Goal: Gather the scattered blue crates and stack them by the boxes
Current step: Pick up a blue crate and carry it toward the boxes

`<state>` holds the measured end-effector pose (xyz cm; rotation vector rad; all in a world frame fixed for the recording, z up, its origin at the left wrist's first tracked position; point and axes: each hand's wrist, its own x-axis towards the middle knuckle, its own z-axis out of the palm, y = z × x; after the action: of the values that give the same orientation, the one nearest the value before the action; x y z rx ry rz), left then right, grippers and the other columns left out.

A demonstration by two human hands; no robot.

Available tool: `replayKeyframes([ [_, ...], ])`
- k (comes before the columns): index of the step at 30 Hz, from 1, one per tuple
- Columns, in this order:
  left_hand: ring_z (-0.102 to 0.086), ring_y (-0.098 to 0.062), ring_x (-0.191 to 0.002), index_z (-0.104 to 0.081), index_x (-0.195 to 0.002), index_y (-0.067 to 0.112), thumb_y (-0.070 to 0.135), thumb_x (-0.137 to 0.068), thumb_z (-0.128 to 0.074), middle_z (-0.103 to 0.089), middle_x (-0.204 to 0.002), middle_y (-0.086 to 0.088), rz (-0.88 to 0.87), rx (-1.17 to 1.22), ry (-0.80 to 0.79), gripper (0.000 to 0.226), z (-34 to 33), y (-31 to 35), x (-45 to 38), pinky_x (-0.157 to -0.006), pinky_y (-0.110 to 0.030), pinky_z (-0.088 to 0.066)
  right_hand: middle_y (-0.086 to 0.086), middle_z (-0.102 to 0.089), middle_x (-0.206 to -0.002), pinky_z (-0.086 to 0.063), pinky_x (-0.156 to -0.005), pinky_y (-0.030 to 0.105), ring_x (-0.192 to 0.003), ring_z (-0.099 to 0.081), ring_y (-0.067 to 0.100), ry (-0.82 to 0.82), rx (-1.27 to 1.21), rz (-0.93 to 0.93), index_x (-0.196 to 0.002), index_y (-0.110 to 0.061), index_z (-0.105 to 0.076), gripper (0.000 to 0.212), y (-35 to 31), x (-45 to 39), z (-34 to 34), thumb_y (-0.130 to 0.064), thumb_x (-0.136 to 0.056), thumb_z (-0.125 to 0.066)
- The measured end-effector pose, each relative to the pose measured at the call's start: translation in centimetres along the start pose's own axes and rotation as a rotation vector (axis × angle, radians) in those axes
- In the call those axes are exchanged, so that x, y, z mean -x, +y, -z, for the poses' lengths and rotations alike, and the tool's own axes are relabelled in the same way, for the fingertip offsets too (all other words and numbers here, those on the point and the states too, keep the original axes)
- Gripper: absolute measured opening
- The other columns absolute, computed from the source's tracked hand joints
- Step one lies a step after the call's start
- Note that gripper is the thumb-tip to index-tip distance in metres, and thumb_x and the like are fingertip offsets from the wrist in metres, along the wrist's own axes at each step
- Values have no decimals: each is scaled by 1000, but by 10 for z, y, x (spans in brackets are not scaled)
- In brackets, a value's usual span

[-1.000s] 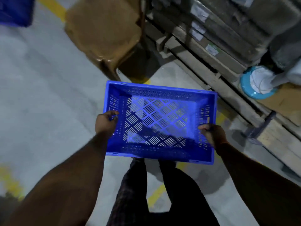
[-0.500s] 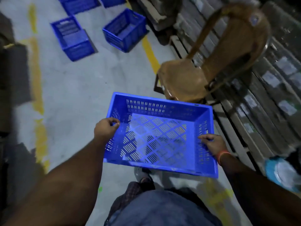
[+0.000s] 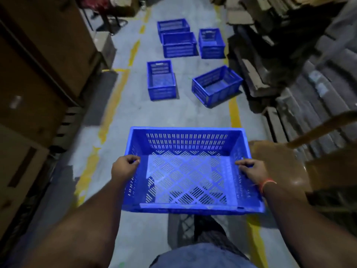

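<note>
My left hand (image 3: 125,167) and right hand (image 3: 251,170) grasp opposite rims of the crate (image 3: 189,171), keeping it level for carrying; five crates (image 3: 161,81) lie at 12 o'clock.

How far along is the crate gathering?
Early, by the look of it. No finished stack shows. In hand: one blue crate, gripped by the left hand and right hand. Left: five crates on the floor ahead, the nearest two sitting apart, three more beyond.
</note>
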<state>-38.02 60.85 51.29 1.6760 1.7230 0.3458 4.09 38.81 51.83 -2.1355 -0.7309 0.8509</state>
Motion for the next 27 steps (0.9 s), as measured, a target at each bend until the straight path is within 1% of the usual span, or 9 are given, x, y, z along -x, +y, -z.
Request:
replayKeyframes([
  [5, -71, -20, -85, -74, -83, 37, 26, -82, -77, -77, -87, 0, 89, 58, 47, 11, 5, 23, -76, -74, -28, -48, -13, -56, -44, -38, -44, 10, -38, -44, 0, -170, 94, 92, -94, -8, -76, 22, -68, -133, -22, 9, -83, -66],
  [7, -70, -21, -84, -77, -87, 34, 24, -82, -79, -77, -86, -1, 112, 64, 68, 12, 11, 31, -103, -75, -31, -49, -12, -64, -61, -40, -50, 7, -52, -52, -2, -237, 134, 145, -87, -21, -75, 30, -99, -179, -29, 7, -81, -70],
  [9, -70, -21, -84, -79, -93, 31, 27, -80, -79, -77, -85, 0, 155, 90, 107, 13, 17, 33, -127, -75, -31, -50, -3, -64, -70, -42, -53, 9, -63, -55, 10, -304, 185, 196, -84, -29, -74, 34, -135, -225, -39, 5, -80, -72],
  [12, -70, -17, -85, -79, -97, 33, 35, -77, -78, -76, -86, 4, 213, 138, 186, 20, 26, 32, -156, -78, -34, -52, 4, -64, -70, -40, -52, 8, -58, -50, 10, -357, 232, 258, -89, -18, -75, 28, -197, -285, -65, 8, -80, -68],
  [18, -70, -17, -87, -78, -98, 33, 31, -81, -80, -75, -87, 4, 389, 207, 357, 17, 40, 7, -224, -78, -33, -52, 7, -70, -76, -41, -47, 17, -64, -54, 14, -520, 424, 363, -81, -35, -73, 37, -299, -408, -165, 2, -80, -69],
  [21, -68, -20, -81, -78, -101, 29, 29, -83, -79, -72, -83, 0, 480, 262, 436, 18, 47, -3, -263, -70, -30, -45, 1, -68, -71, -42, -49, 20, -58, -56, 18, -560, 499, 419, -81, -34, -75, 32, -351, -449, -227, -2, -80, -70],
  [23, -66, -21, -77, -78, -105, 26, 28, -84, -78, -70, -81, -2, 530, 288, 479, 21, 53, -7, -286, -68, -28, -41, 7, -70, -78, -41, -49, 19, -59, -56, 20, -593, 544, 419, -89, -29, -76, 29, -385, -468, -264, -2, -80, -69],
  [25, -64, -19, -77, -77, -108, 25, 27, -85, -77, -70, -82, -2, 585, 315, 509, 22, 58, -10, -302, -69, -27, -39, 13, -73, -86, -44, -57, 19, -67, -63, 26, -646, 584, 448, -94, -25, -77, 28, -413, -486, -299, -2, -80, -70],
  [27, -62, -17, -79, -76, -112, 24, 26, -85, -77, -71, -86, -2, 617, 322, 535, 26, 63, -13, -316, -70, -27, -39, 14, -75, -94, -48, -69, 24, -85, -70, 30, -687, 632, 471, -96, -24, -78, 27, -437, -505, -332, -3, -79, -71],
])
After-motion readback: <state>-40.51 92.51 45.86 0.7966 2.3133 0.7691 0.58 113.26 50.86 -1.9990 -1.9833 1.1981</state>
